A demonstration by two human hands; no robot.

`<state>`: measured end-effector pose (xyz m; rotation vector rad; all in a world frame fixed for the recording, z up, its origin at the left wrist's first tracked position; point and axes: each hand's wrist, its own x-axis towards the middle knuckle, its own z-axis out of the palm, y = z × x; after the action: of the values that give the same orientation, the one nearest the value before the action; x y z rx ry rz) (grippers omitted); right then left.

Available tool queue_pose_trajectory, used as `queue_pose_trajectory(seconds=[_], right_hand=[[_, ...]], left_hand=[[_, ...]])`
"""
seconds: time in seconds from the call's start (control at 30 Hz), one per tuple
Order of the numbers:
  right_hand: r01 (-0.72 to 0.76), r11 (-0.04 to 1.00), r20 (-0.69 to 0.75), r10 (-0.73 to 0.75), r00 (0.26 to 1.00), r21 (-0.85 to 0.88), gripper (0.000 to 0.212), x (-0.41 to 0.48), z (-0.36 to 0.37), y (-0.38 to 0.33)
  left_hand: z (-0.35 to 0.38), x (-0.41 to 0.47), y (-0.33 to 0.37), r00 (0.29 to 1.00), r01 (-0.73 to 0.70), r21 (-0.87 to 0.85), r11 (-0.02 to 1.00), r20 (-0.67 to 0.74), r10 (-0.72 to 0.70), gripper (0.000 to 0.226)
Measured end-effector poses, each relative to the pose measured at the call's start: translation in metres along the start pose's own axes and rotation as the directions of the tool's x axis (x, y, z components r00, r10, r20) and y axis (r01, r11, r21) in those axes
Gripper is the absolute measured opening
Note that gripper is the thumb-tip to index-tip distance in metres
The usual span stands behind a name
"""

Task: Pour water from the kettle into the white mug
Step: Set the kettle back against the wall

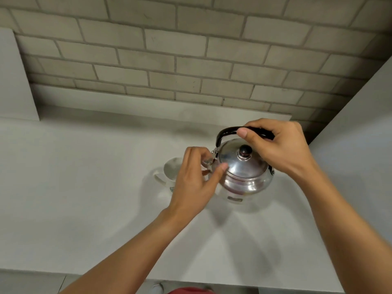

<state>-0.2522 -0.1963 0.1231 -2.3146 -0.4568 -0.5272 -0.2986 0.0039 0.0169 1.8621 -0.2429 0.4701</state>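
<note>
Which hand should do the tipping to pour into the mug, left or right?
Right. The right hand already grips the kettle by its black handle, while the left hand only touches the spout side, beside the white mug.

A plain, pale grey, matte counter (84,187) is being seen from above, running back to a low raised ledge at the foot of a grey brick wall (191,49). Two things are being carried on it. A white ceramic mug (169,168) with a curved handle on its left side is being seen standing upright near the middle. Just beside it, to the right, a shiny, rounded stainless-steel kettle (246,175) with a black arched handle and a black lid knob is being shown; whether its base is being rested on the counter cannot be told. Soft shadows are being cast across the surface.
</note>
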Motion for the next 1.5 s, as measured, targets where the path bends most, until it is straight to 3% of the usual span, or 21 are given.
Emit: queue_pose_trajectory(seconds=[0.13, 0.33, 0.57, 0.67, 0.83, 0.97, 1.33, 1.5], right_hand=[[-0.048, 0.994, -0.037, 0.052, 0.998, 0.102, 0.017, -0.009, -0.005, 0.01], [-0.109, 0.978, -0.022, 0.114, 0.993, 0.176, 0.016, -0.009, 0.004, 0.027], [-0.133, 0.98, 0.072, 0.124, 0.99, 0.145, 0.054, 0.006, 0.004, 0.068], [-0.149, 0.986, 0.061, 0.144, 0.988, 0.081, 0.045, 0.004, 0.011, 0.091], [-0.165, 0.977, 0.069, 0.157, 0.985, 0.136, 0.036, 0.026, 0.033, 0.119], [-0.218, 0.967, 0.082, 0.208, 0.975, 0.134, 0.029, 0.056, 0.057, 0.144], [-0.422, 0.903, 0.181, 0.405, 0.896, 0.073, 0.019, 0.111, 0.119, 0.204], [-0.457, 0.885, 0.18, 0.437, 0.881, 0.087, 0.021, 0.125, 0.138, 0.221]], left_hand=[[0.005, 0.026, 0.01, 0.993, -0.014, 0.146, 0.989, 0.122, -0.004, 0.047], [0.011, 0.052, 0.023, 0.98, -0.041, 0.263, 0.964, 0.198, -0.012, 0.035], [0.017, 0.09, 0.012, 0.99, 0.025, 0.285, 0.958, 0.125, -0.062, 0.029], [0.016, 0.109, 0.003, 0.994, 0.047, 0.283, 0.958, 0.08, -0.072, 0.029], [0.022, 0.147, -0.012, 0.994, 0.063, 0.304, 0.951, 0.069, -0.087, 0.027], [0.031, 0.174, -0.037, 0.985, 0.099, 0.287, 0.953, 0.105, -0.134, 0.026], [0.064, 0.245, -0.11, 0.914, 0.241, 0.456, 0.857, 0.191, -0.358, 0.026], [0.069, 0.261, -0.129, 0.904, 0.277, 0.406, 0.871, 0.198, -0.379, 0.024]])
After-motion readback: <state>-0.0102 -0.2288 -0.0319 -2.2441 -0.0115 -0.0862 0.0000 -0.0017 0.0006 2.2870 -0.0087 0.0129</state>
